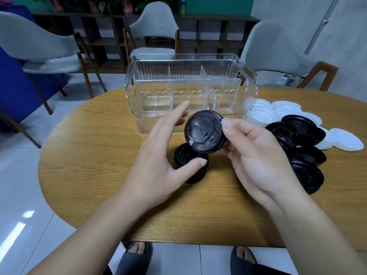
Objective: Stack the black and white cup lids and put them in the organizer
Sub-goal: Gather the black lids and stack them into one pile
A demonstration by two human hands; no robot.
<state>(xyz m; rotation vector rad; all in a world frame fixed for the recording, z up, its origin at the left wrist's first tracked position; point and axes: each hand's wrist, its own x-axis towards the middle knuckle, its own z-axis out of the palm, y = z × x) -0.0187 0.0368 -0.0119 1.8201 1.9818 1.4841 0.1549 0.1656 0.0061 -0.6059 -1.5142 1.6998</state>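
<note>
Head view: right hand (256, 153) pinches black lid (204, 131) near organizer (190, 92); left hand (160, 155) open.

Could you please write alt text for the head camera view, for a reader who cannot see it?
The right hand holds a black lid tilted above a short stack of black lids on a wooden table, with the left hand open beside the stack. Behind stands an empty clear organizer; loose black lids and white lids lie to the right.

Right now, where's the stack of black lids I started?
In the head view, the black stack stands on the table's middle, under your left hand's thumb, below the held lid.
</note>
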